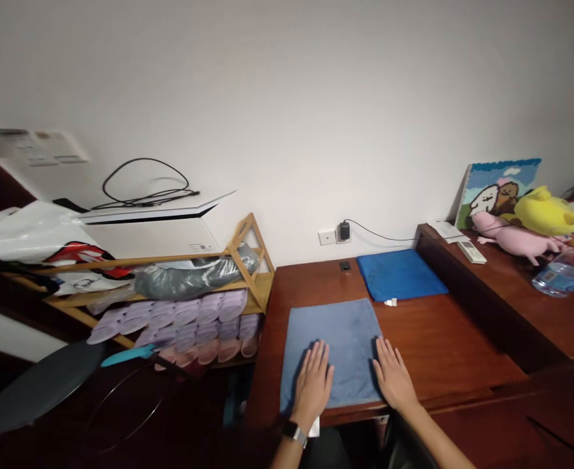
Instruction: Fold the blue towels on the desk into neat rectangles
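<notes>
A grey-blue cloth [345,332] lies spread flat on the brown wooden desk [428,339], close to its front edge. My left hand [313,378] rests palm down on the cloth's lower middle, fingers stretched out, with a watch on the wrist. At the cloth's right edge lies my right hand [393,374], also flat, its fingers extended and partly over the desk. Neither hand grips anything. Farther back, a brighter blue cloth [399,273] is laid out near the wall, with a small white tag at its front edge.
Left of the desk stands a wooden rack [262,293] with lilac slippers [189,312] and a white box [154,234]. On the raised right-hand surface are a remote [472,252], plush toys [516,241] and a plastic bottle [560,273]. A plugged-in charger [344,230] trails a cable along the wall.
</notes>
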`<state>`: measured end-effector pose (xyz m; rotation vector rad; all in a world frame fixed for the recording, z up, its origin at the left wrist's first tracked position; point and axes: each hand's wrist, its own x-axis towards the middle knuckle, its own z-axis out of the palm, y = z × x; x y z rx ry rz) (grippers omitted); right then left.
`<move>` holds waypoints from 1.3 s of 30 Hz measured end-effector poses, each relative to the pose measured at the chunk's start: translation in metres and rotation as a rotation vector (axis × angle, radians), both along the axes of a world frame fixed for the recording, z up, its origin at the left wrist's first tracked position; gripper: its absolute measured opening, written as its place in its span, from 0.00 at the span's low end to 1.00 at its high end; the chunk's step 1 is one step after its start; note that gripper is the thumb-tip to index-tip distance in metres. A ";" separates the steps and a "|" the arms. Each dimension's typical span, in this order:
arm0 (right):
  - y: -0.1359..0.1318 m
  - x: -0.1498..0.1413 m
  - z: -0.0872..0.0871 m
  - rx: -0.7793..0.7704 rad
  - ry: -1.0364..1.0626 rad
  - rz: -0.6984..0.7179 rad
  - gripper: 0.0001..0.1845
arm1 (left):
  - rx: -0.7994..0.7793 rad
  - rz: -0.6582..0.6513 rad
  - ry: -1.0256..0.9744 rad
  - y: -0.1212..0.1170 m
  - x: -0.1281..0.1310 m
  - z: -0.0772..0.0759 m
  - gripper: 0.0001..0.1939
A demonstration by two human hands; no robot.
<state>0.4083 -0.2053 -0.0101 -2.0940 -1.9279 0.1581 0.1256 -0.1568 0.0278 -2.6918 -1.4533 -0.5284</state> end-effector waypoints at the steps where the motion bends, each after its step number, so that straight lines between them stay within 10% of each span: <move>1: -0.012 -0.002 -0.005 -0.025 -0.002 0.004 0.37 | -0.024 -0.027 0.011 -0.014 0.004 -0.001 0.33; 13: -0.019 -0.003 0.006 -0.087 -0.023 0.040 0.36 | 0.008 0.218 0.048 -0.051 -0.089 -0.043 0.32; 24: -0.017 -0.003 0.009 -0.111 0.011 0.017 0.35 | 0.016 0.233 0.090 -0.060 -0.099 -0.035 0.30; 33: 0.106 0.008 0.056 -0.111 0.027 0.007 0.35 | 0.109 0.029 0.011 0.012 -0.014 0.021 0.32; 39: 0.153 0.010 0.025 -0.092 -0.013 0.019 0.35 | 0.024 -0.116 0.021 0.083 0.082 0.021 0.30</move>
